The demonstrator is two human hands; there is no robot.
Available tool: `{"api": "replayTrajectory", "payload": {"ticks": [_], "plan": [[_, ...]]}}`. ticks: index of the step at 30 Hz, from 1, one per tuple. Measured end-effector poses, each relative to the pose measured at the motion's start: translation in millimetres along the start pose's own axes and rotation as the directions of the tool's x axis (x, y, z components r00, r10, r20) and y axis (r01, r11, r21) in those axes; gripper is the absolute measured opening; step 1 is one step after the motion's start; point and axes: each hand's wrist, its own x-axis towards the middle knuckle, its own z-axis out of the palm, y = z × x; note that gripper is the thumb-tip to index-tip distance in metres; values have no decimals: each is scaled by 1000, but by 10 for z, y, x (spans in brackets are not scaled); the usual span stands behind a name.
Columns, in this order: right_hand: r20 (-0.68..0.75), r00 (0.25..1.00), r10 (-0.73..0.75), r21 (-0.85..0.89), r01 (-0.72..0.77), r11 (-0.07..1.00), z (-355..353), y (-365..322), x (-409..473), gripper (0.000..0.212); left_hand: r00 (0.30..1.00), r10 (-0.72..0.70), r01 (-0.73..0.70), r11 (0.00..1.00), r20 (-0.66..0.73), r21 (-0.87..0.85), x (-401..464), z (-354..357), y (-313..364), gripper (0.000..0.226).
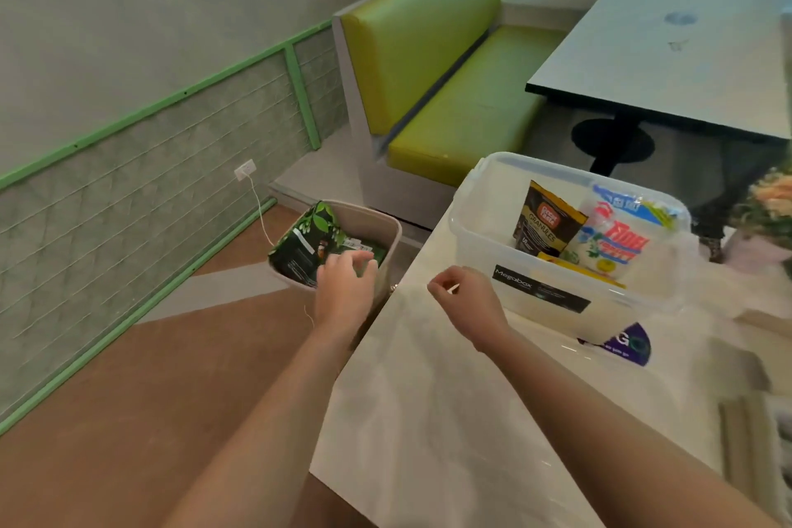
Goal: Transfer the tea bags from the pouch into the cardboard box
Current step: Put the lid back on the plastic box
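A dark green pouch (pixel 306 244) printed with leaves stands tilted in a beige bin (pixel 385 227) on the floor, left of the white table (pixel 428 420). More green packaging (pixel 364 246) lies beside it inside the bin. My left hand (pixel 343 283) reaches over the bin's near rim, its loosely bent fingers just above the green packaging and gripping nothing. My right hand (pixel 465 300) hovers over the table's left edge with fingers curled and thumb against forefinger; nothing shows plainly in it. I see no cardboard box that I can make out.
A clear plastic tub (pixel 484 236) with several packets stands on the table to the right of my right hand. A green bench (pixel 454 116) and a dark table (pixel 668 56) lie beyond. A purple label (pixel 630 349) lies under the tub. Blurred flowers (pixel 771 201) are at the right edge.
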Motion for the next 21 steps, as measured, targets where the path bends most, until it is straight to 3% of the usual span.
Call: {"api": "replayTrajectory", "payload": {"ticks": [7, 12, 17, 21], "plan": [[-110, 949, 296, 44, -293, 955, -502, 754, -527, 13, 959, 14, 0, 999, 283, -49, -493, 674, 127, 24], [-220, 873, 435, 70, -431, 900, -735, 1289, -882, 14, 911, 17, -39, 998, 411, 45, -754, 1077, 5, 26], [-310, 790, 529, -40, -567, 823, -852, 1779, -1340, 30, 881, -44, -82, 966, 470, 244, -968, 1282, -147, 67], [-336, 741, 581, -96, -641, 762, -820, 1994, -1625, 49, 863, -52, -116, 948, 503, 297, -1049, 1356, -283, 70]]}}
